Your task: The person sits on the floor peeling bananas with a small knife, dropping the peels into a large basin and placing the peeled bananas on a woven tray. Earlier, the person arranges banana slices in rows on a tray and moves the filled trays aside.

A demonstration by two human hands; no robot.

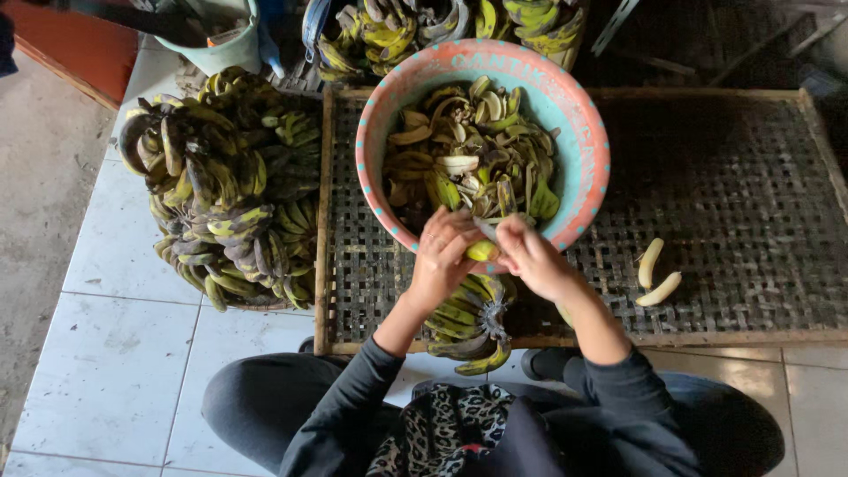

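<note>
Peeling a banana over the bowl

Starting at the far left, a strip of bare ground [35, 177] runs beside the white floor tiles [124, 371]; on the tiles sits a big heap of green and dark bananas [221, 190], piled bunch on bunch, touching the left edge of a woven tray [724, 159] with a wooden frame; above the heap stands a pale green bucket [221, 44], and further bunches [442, 26] lie along the top edge; on the left half of the tray rests a wide bowl [583, 132], turquoise inside with an orange dotted rim, filled with banana peels [468, 159]; just below the bowl's near rim the left hand [442, 256] is closed around a small yellow-green banana [483, 251], fingers wrapped over its upper side; the right hand [530, 256] meets it from the other side, fingers curled and pinching a thin pale strip at the banana's tip, though whether that strip is peel or a blade I cannot tell; under both hands a bunch [473, 322] of green-yellow bananas lies over the tray's near edge, partly hidden by the wrists; both arms wear dark sleeves; further right, well apart from the hands, two peeled bananas [655, 274] lie side by side on the weave; the rest of the tray on that side is dark lattice
</note>
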